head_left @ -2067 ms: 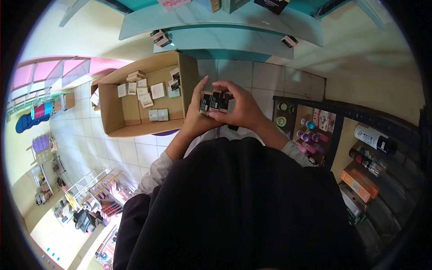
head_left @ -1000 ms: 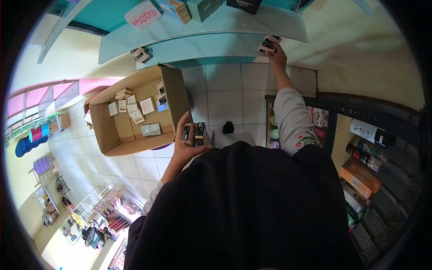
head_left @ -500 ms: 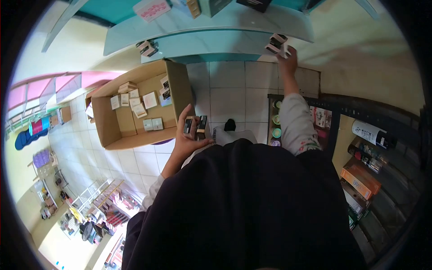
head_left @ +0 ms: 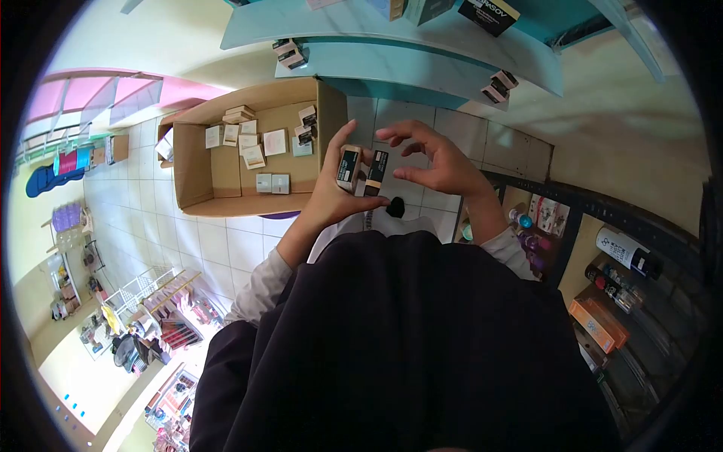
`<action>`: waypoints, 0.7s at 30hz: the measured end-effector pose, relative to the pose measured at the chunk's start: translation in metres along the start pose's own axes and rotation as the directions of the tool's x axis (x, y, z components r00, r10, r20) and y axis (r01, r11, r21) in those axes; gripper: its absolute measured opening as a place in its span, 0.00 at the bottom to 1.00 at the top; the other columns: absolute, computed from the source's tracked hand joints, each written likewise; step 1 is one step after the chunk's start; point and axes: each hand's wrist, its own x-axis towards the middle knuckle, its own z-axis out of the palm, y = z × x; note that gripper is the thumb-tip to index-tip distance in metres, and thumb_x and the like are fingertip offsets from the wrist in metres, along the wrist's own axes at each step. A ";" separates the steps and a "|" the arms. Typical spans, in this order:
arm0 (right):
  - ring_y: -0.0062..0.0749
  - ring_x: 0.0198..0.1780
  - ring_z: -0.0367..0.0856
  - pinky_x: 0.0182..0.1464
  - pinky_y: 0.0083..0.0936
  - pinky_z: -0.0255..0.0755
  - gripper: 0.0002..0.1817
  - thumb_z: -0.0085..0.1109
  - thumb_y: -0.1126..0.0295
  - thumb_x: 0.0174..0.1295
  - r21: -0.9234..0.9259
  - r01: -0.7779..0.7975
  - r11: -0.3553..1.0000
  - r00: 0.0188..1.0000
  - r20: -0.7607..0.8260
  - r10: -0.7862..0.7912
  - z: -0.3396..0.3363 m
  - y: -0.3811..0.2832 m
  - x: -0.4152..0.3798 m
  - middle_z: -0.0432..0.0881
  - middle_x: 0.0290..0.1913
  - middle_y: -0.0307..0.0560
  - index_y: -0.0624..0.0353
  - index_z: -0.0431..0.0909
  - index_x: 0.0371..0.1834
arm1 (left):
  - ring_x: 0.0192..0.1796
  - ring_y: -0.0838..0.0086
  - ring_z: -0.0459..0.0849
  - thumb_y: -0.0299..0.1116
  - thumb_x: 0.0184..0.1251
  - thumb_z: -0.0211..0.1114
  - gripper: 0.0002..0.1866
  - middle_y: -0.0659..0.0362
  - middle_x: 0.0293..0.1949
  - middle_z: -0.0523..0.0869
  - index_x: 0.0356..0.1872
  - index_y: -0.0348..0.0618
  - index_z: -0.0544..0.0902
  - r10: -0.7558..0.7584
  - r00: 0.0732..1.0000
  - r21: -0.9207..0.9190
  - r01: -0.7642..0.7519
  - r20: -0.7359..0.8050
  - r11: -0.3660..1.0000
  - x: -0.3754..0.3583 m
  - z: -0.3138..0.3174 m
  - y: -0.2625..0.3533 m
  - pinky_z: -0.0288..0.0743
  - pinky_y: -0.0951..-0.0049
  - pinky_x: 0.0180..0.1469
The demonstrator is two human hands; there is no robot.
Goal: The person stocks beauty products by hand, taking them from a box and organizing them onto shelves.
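My left hand (head_left: 329,194) is closed around small cosmetic boxes with black labels; a black-and-beige box (head_left: 376,173) and a pale pink box (head_left: 348,169) show between thumb and fingers. Just to their right is my right hand (head_left: 444,164), fingers spread and curved toward them, holding nothing and apart from the boxes. Ahead, similar small boxes (head_left: 500,87) stand stacked at the right end of the lower pale shelf (head_left: 376,69). Another small stack (head_left: 288,53) sits at that shelf's left end.
An open cardboard carton (head_left: 331,113) stands left of my hands, with several small boxes (head_left: 252,156) inside. At right is a dark-framed display case (head_left: 570,252) holding bottles and an orange box (head_left: 599,324). Larger packages, including a black box (head_left: 488,15), stand on the upper shelf.
My right hand has come back from the shelf's right end to beside my left hand, leaving small boxes there. My left hand has risen slightly with its boxes. The view has shifted.
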 end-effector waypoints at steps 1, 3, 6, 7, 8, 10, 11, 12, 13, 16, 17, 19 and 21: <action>0.25 0.54 0.70 0.54 0.27 0.66 0.29 0.62 0.81 0.49 -0.014 -0.001 1.000 1.000 0.019 0.001 0.001 0.000 0.003 0.72 0.54 0.37 0.52 0.71 0.58 | 0.50 0.72 0.75 0.22 0.27 0.81 0.64 0.58 0.45 0.74 0.71 0.50 0.48 -0.010 1.000 0.006 0.010 0.002 1.000 -0.001 -0.001 0.002 0.71 0.70 0.55; 0.26 0.54 0.70 0.55 0.27 0.66 0.32 0.61 0.82 0.47 -0.043 -0.005 0.999 0.998 0.056 0.008 0.002 0.001 0.007 0.72 0.55 0.37 0.50 0.69 0.59 | 0.50 0.72 0.75 0.22 0.27 0.81 0.64 0.59 0.45 0.75 0.71 0.50 0.48 -0.031 0.999 0.015 0.031 0.009 0.999 -0.002 -0.001 0.005 0.71 0.70 0.55; 0.26 0.55 0.70 0.56 0.28 0.66 0.33 0.61 0.81 0.47 -0.026 -0.031 0.999 0.996 0.079 0.033 0.002 0.001 0.007 0.72 0.56 0.37 0.51 0.68 0.60 | 0.47 0.72 0.75 0.22 0.30 0.80 0.64 0.58 0.43 0.74 0.71 0.52 0.46 0.011 1.000 0.011 -0.011 0.005 1.000 -0.003 -0.002 0.000 0.73 0.72 0.50; 0.27 0.55 0.70 0.56 0.29 0.66 0.33 0.61 0.80 0.46 -0.022 -0.039 0.999 0.996 0.085 0.040 0.003 0.001 0.007 0.72 0.56 0.37 0.51 0.68 0.60 | 0.47 0.72 0.75 0.22 0.30 0.80 0.63 0.58 0.43 0.74 0.71 0.52 0.46 0.013 1.000 0.012 -0.013 0.001 1.000 -0.003 -0.003 -0.002 0.73 0.72 0.50; 0.27 0.55 0.70 0.56 0.29 0.66 0.33 0.61 0.80 0.46 -0.017 -0.047 0.999 0.995 0.091 0.048 0.004 0.001 0.007 0.71 0.57 0.37 0.51 0.68 0.60 | 0.47 0.72 0.75 0.23 0.30 0.80 0.63 0.58 0.43 0.74 0.71 0.53 0.46 0.013 1.000 0.012 -0.013 -0.004 1.000 -0.002 -0.004 -0.003 0.73 0.72 0.50; 0.27 0.55 0.70 0.56 0.30 0.66 0.33 0.61 0.79 0.46 -0.027 -0.054 0.998 0.991 0.118 0.057 0.006 0.001 0.007 0.71 0.57 0.37 0.51 0.67 0.60 | 0.47 0.72 0.75 0.23 0.30 0.80 0.63 0.58 0.43 0.73 0.71 0.53 0.47 0.007 1.000 0.007 -0.007 -0.011 1.000 -0.004 -0.006 -0.005 0.73 0.72 0.49; 0.28 0.55 0.70 0.57 0.30 0.66 0.33 0.62 0.79 0.46 -0.046 -0.050 0.998 0.989 0.137 0.055 0.006 0.001 0.008 0.71 0.56 0.37 0.51 0.67 0.61 | 0.47 0.72 0.75 0.23 0.29 0.80 0.64 0.59 0.42 0.73 0.71 0.52 0.46 0.004 1.000 0.001 -0.004 -0.013 1.000 -0.003 -0.006 -0.004 0.73 0.72 0.49; 0.28 0.55 0.70 0.57 0.30 0.66 0.34 0.62 0.78 0.46 -0.064 -0.046 0.997 0.986 0.156 0.055 0.007 0.001 0.008 0.72 0.56 0.37 0.51 0.67 0.61 | 0.47 0.72 0.75 0.23 0.29 0.80 0.64 0.59 0.42 0.73 0.71 0.52 0.46 0.001 1.000 -0.006 -0.001 -0.014 1.000 -0.004 -0.006 -0.004 0.73 0.72 0.49; 0.28 0.56 0.70 0.57 0.30 0.66 0.34 0.64 0.77 0.46 -0.064 -0.038 0.997 0.988 0.145 0.047 0.007 0.001 0.008 0.72 0.55 0.37 0.51 0.67 0.61 | 0.46 0.72 0.75 0.23 0.29 0.80 0.63 0.59 0.42 0.73 0.71 0.52 0.47 0.009 1.000 -0.002 -0.009 -0.026 1.000 -0.004 -0.006 -0.004 0.73 0.72 0.49; 0.28 0.54 0.70 0.55 0.30 0.68 0.34 0.69 0.71 0.46 -0.094 -0.031 0.995 0.996 0.084 0.039 0.013 -0.001 0.006 0.73 0.53 0.39 0.52 0.67 0.60 | 0.45 0.72 0.76 0.25 0.30 0.80 0.62 0.58 0.41 0.74 0.70 0.49 0.48 0.017 0.997 0.008 -0.016 -0.074 1.000 -0.005 -0.003 -0.007 0.73 0.71 0.48; 0.28 0.52 0.72 0.53 0.29 0.70 0.34 0.71 0.68 0.46 -0.124 -0.040 0.991 0.998 0.046 0.047 0.016 -0.003 0.005 0.73 0.53 0.40 0.53 0.67 0.59 | 0.44 0.72 0.76 0.25 0.30 0.80 0.61 0.58 0.41 0.74 0.70 0.48 0.49 0.012 0.995 0.007 -0.012 -0.099 1.000 -0.004 -0.002 -0.008 0.73 0.71 0.48; 0.30 0.47 0.76 0.48 0.28 0.72 0.35 0.73 0.63 0.45 -0.192 -0.126 0.973 0.992 -0.049 0.119 0.023 -0.004 0.004 0.74 0.50 0.44 0.55 0.68 0.57 | 0.43 0.71 0.76 0.26 0.30 0.80 0.60 0.57 0.41 0.74 0.69 0.45 0.50 0.049 0.985 0.094 -0.034 -0.164 0.995 -0.003 0.000 -0.010 0.73 0.71 0.47; 0.33 0.39 0.80 0.41 0.28 0.75 0.35 0.74 0.57 0.43 -0.251 -0.283 0.926 0.954 -0.173 0.244 0.036 0.002 0.004 0.78 0.44 0.48 0.57 0.70 0.54 | 0.42 0.70 0.76 0.28 0.30 0.80 0.59 0.56 0.41 0.74 0.68 0.43 0.51 0.141 0.964 0.269 -0.077 -0.224 0.960 -0.001 0.003 -0.015 0.73 0.71 0.47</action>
